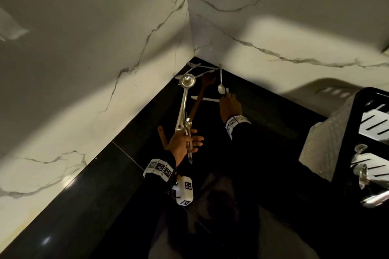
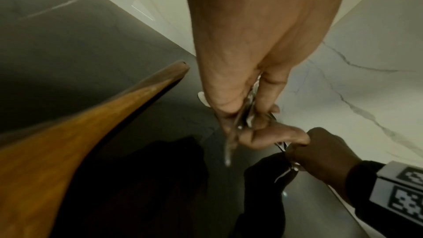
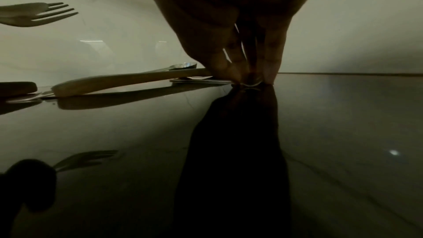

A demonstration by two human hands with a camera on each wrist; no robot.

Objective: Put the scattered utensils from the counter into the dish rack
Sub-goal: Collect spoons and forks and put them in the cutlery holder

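Observation:
My left hand point(image 1: 185, 143) hovers over the black counter and grips a bundle: a steel ladle point(image 1: 182, 107), a small steel spoon point(image 1: 188, 122) and a wooden handle point(image 1: 161, 134). The left wrist view shows those fingers point(image 2: 263, 129) curled round the steel handles, with the wooden handle point(image 2: 91, 124) sticking out to the left. My right hand point(image 1: 228, 104) reaches toward the corner. Its fingertips point(image 3: 270, 73) pinch the bowl of a steel spoon point(image 1: 221, 88) that lies on the counter. The dish rack point(image 1: 357, 132) stands at the far right.
Near the marble wall corner lie a wooden spoon point(image 1: 202, 94), a white plastic knife point(image 1: 207, 99) and forks point(image 1: 194, 65). A towel point(image 1: 322, 149) drapes beside the rack. In the right wrist view, a fork's tines point(image 3: 52, 13) show at the upper left.

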